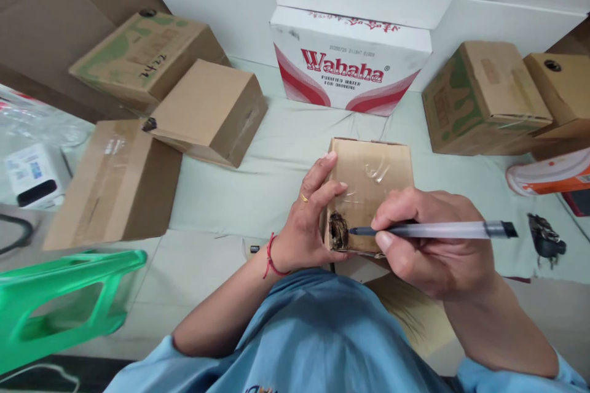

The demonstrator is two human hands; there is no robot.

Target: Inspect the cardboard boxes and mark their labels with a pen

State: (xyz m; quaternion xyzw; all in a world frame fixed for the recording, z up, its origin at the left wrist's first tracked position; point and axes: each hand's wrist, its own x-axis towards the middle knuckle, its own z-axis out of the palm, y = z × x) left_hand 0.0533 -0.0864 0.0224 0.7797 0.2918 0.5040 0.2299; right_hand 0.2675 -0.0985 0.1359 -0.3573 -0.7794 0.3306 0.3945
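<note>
Head view shows the left hand (298, 230) clamped on a box (354, 159) already bearing a ragged dark patch (340, 234), the right hand (445, 258) pinching a pen (447, 230) there.

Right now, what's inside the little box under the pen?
The left hand holds the box; the right hand holds the pen at a dark, ragged patch. Cardboard covers the inside, so its contents can't be seen.

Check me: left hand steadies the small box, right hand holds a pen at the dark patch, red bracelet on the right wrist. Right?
Bracelet side is wrong: the head view shows the red bracelet on the left wrist. Rest holds: left hand steadies the small box, right hand holds a pen at the dark patch.
</note>
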